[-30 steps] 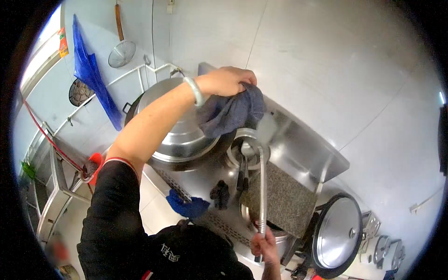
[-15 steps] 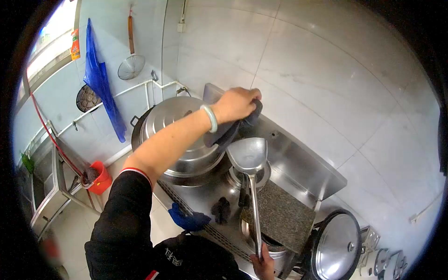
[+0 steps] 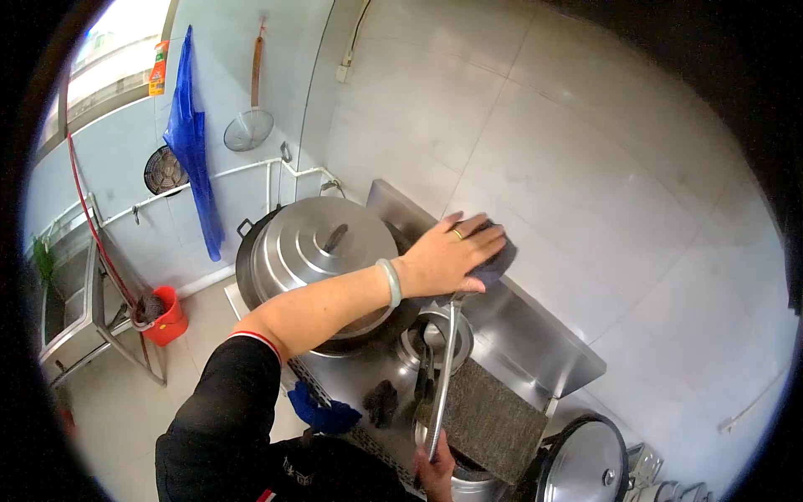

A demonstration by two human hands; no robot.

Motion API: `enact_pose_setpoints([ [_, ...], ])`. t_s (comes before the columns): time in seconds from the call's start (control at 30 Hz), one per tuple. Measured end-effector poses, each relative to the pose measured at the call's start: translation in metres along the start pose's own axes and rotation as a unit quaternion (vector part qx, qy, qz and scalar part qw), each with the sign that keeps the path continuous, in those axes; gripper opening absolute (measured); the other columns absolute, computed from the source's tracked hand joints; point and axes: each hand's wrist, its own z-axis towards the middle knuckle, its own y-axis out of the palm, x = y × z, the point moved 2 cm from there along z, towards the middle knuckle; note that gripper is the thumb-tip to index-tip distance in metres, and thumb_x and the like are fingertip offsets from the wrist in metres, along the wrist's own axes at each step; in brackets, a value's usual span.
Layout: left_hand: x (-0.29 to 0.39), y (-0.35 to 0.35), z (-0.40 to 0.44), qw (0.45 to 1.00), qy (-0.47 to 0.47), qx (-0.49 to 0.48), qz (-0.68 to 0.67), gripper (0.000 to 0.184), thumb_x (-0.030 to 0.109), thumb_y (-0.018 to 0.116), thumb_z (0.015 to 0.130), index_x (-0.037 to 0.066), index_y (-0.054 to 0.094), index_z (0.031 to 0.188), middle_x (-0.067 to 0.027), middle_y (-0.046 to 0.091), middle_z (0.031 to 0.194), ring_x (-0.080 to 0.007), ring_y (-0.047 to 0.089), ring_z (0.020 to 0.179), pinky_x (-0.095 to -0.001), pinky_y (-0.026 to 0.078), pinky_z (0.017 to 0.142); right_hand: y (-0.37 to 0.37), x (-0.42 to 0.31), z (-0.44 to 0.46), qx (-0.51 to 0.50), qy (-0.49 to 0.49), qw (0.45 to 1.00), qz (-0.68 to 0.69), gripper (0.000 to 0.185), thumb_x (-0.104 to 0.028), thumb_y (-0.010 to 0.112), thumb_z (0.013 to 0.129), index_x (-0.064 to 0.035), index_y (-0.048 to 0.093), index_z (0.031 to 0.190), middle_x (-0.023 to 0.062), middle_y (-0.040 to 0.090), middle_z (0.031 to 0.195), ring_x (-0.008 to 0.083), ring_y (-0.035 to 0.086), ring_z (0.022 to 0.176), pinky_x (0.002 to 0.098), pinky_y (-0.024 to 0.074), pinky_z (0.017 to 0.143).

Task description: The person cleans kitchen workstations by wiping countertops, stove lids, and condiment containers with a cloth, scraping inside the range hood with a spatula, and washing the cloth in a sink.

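Observation:
My left hand (image 3: 452, 255) lies over a dark cloth (image 3: 495, 268), its fingers curved across it at the head end of a long metal wok spatula (image 3: 444, 376). The spatula's head is mostly hidden behind that hand and the cloth. Lower down, my right hand (image 3: 435, 470) is closed round the spatula's handle, which slants up and away from me. To the left of the cloth, a large domed metal lid (image 3: 314, 230) covers a wok on the stove, partly behind my left forearm.
A stone-patterned board (image 3: 493, 418) lies on the steel stove top beside a small pot (image 3: 439, 326) with utensils. A blue cloth (image 3: 324, 414) and a dark scrubber (image 3: 381, 403) lie near the front. A lidded pan (image 3: 585, 468) stands right; a red bucket (image 3: 170, 318) is left.
My left hand has moved right and down with the dark cloth, now covering the spatula's head. The view has shifted slightly, and my right hand still grips the handle.

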Motion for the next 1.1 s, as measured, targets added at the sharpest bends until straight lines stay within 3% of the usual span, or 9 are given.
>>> enact_pose_setpoints([
  [0.07,-0.022,0.002,0.003,0.997,-0.060,0.011,0.045,0.071,0.052,0.058,0.085,0.009,0.044,0.140,-0.0084,0.046,0.144,-0.0253,0.042,0.132,-0.0411,0.035,0.108,0.011,0.002,0.008,-0.015,-0.061,0.996,-0.057,0.060,-0.016,0.061,0.093,-0.0116,0.038,0.148,0.0079,0.066,0.086,0.0156,0.057,0.067,0.0343,0.0483,0.060],
  [0.13,-0.040,0.008,0.003,0.991,-0.126,-0.049,-0.013,0.055,0.047,0.049,0.094,0.004,0.052,0.129,-0.0149,0.064,0.113,-0.0303,0.067,0.088,-0.0409,0.055,0.072,0.009,-0.060,0.004,-0.060,0.079,0.989,-0.111,0.056,-0.020,0.057,0.095,-0.0126,0.040,0.147,0.0032,0.061,0.081,0.0151,0.058,0.068,0.0332,0.0484,0.061],
  [0.23,-0.057,0.008,0.000,0.983,-0.151,-0.077,-0.074,0.049,0.050,0.045,0.097,0.005,0.065,0.095,-0.0196,0.066,0.075,-0.0329,0.068,0.066,-0.0432,0.055,0.056,0.029,0.084,0.014,-0.054,-0.021,0.998,0.006,0.058,-0.021,0.054,0.097,-0.0140,0.033,0.151,-0.0025,0.049,0.067,0.0093,0.046,0.055,0.0273,0.0394,0.049],
  [0.27,-0.068,0.013,0.002,0.973,-0.166,-0.106,-0.116,0.055,0.054,0.043,0.097,0.005,0.067,0.093,-0.0217,0.066,0.076,-0.0335,0.068,0.072,-0.0459,0.055,0.061,0.034,0.163,0.017,-0.062,0.043,0.989,0.129,0.061,-0.020,0.053,0.097,-0.0141,0.029,0.152,-0.0037,0.045,0.063,0.0078,0.041,0.050,0.0249,0.0360,0.045],
  [0.37,-0.073,-0.001,0.007,0.947,-0.207,-0.183,-0.160,0.062,0.061,0.040,0.096,0.006,0.066,0.111,-0.0259,0.066,0.100,-0.0368,0.065,0.098,-0.0489,0.052,0.083,0.052,0.061,0.019,-0.023,-0.036,0.998,0.039,0.062,-0.018,0.053,0.097,-0.0135,0.027,0.153,-0.0033,0.046,0.063,0.0073,0.042,0.050,0.0240,0.0360,0.044],
  [0.53,-0.060,-0.061,0.021,0.969,-0.117,0.210,0.047,0.074,0.059,0.055,0.087,0.008,0.043,0.140,-0.0206,0.039,0.145,-0.0399,0.039,0.132,-0.0547,0.031,0.107,0.053,0.008,0.050,0.009,-0.129,0.988,0.089,0.064,-0.014,0.052,0.096,-0.0126,0.024,0.153,-0.0027,0.046,0.063,0.0064,0.042,0.049,0.0225,0.0360,0.044],
  [0.83,-0.021,-0.110,-0.028,0.968,-0.032,0.248,-0.005,0.046,0.029,0.068,0.082,0.009,0.058,0.122,-0.0144,0.048,0.136,-0.0301,0.048,0.122,-0.0455,0.037,0.099,0.005,-0.212,0.139,0.155,-0.085,0.977,0.121,0.059,-0.016,0.055,0.098,-0.0081,0.030,0.151,-0.0011,0.052,0.063,0.0074,0.046,0.045,0.0221,0.0375,0.040],
  [0.87,-0.019,-0.107,-0.039,0.977,-0.007,0.211,-0.018,0.045,0.026,0.069,0.081,0.010,0.058,0.122,-0.0130,0.047,0.137,-0.0283,0.048,0.122,-0.0457,0.037,0.101,-0.007,-0.228,0.163,0.112,-0.225,0.959,0.133,0.035,-0.006,0.048,0.098,0.0000,0.043,0.132,0.0029,0.050,0.074,0.0099,0.051,0.050,0.0242,0.0462,0.041],
  [1.1,-0.028,-0.108,-0.114,0.987,-0.051,0.114,-0.099,0.035,0.020,0.069,0.079,0.016,0.065,0.113,-0.0111,0.053,0.131,-0.0308,0.053,0.118,-0.0465,0.040,0.097,-0.079,-0.398,0.225,0.204,-0.330,0.921,0.037,0.046,-0.023,0.041,0.102,-0.0119,0.038,0.146,0.0025,0.051,0.087,0.0077,0.048,0.051,0.0246,0.0429,0.038],
])
